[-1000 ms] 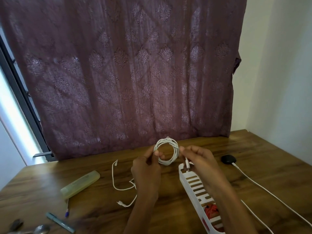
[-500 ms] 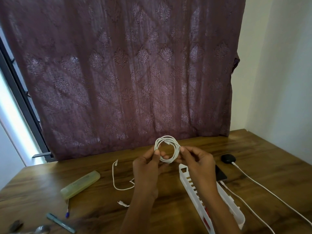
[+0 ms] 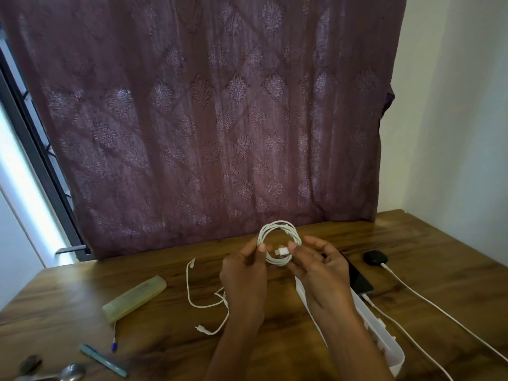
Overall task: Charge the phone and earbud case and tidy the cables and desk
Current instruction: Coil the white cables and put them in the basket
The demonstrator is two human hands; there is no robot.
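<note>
- Both forearms reach in from the near edge of the wooden counter (image 3: 412,243). The hands are raised above it at mid-scene, backs turned toward the camera.
- The left hand (image 3: 244,273) holds the left side of the coiled white cable (image 3: 279,229), its thumb and forefinger pinching the loops. Its other fingers (image 3: 255,259) are curled behind the coil.
- The right hand (image 3: 321,270) pinches the coil's right side beside the white plug (image 3: 281,251), which lies across the ring's opening. Its remaining fingers (image 3: 324,251) are loosely bent and a little apart.
- The coil stands nearly upright between the two hands, clear of the counter.
- A loose white cable (image 3: 189,284) lies on the counter left of the left wrist.
- The dark phone (image 3: 360,279) lies right of the right hand with a white lead (image 3: 371,300) plugged into its near end.
- The black earbud case (image 3: 375,257) sits farther right, also on a white lead (image 3: 439,312).
- A white slotted tray (image 3: 384,334) lies under the right forearm.
- On the near left are a yellowish case (image 3: 134,296), two pens (image 3: 103,360) and a spoon (image 3: 68,372).
</note>
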